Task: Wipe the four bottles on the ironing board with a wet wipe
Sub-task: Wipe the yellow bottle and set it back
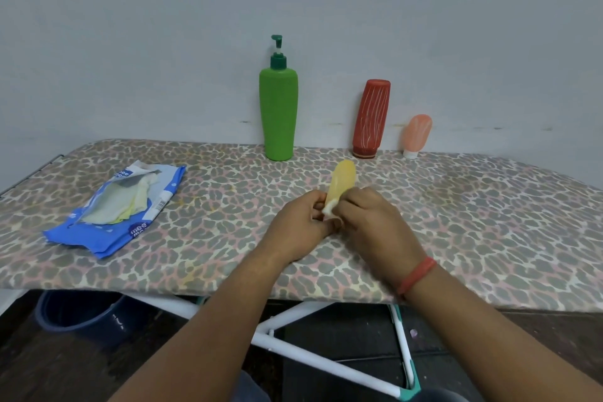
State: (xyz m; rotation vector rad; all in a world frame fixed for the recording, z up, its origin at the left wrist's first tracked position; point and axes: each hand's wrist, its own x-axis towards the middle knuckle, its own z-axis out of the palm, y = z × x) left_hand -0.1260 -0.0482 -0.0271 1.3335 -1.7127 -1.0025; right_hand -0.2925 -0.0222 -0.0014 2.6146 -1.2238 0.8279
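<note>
Both hands meet over the ironing board (456,206): the left hand (298,227) pinches the yellow bottle (341,181) at its lower end, the right hand (368,222) curls around a white wipe (327,209) there. Behind the yellow bottle stand the green pump bottle (278,108), red bottle (371,119) and peach tube (416,135) (against the grey wall (130,42)). The wipes pack (117,209) lies far left of it.

Leopard-print ironing board (456,222), green pump bottle (278,114), red bottle (371,119), peach tube (416,135), wipes packet (114,209)

Single head view, looking forward and down, close over ironing board (456,206)
</note>
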